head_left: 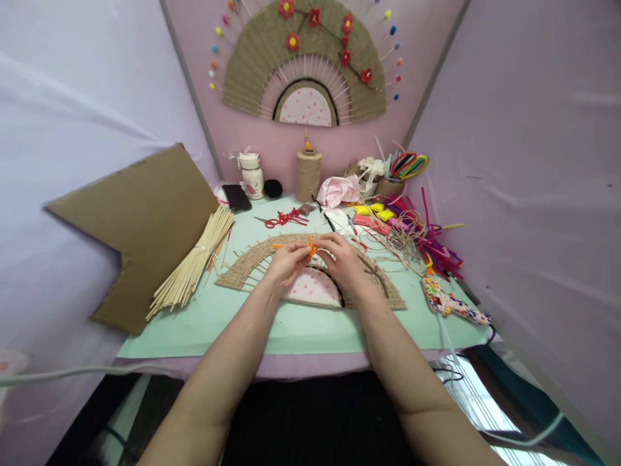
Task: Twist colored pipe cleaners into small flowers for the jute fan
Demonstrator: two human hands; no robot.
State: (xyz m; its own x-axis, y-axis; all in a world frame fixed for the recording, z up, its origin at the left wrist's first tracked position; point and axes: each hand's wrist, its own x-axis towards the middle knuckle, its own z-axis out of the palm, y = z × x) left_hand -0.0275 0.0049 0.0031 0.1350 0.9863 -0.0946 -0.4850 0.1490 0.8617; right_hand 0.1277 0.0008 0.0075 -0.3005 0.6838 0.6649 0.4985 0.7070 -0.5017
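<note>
Pinching one thin bright-orange strip [313,250], one left hand [287,262] and one right hand [342,257] meet above one arched tan woven fan [235,275].

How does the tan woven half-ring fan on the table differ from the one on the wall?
Pose: the tan woven table fan lies flat; the tan woven wall fan hangs upright.
Decoration: the wall fan bears red flowers; none show on the table fan.
Edge: small coloured balls surround the wall fan; the table fan shows none.
Both have a pale pink dotted half-circle centre with black edging.
</note>
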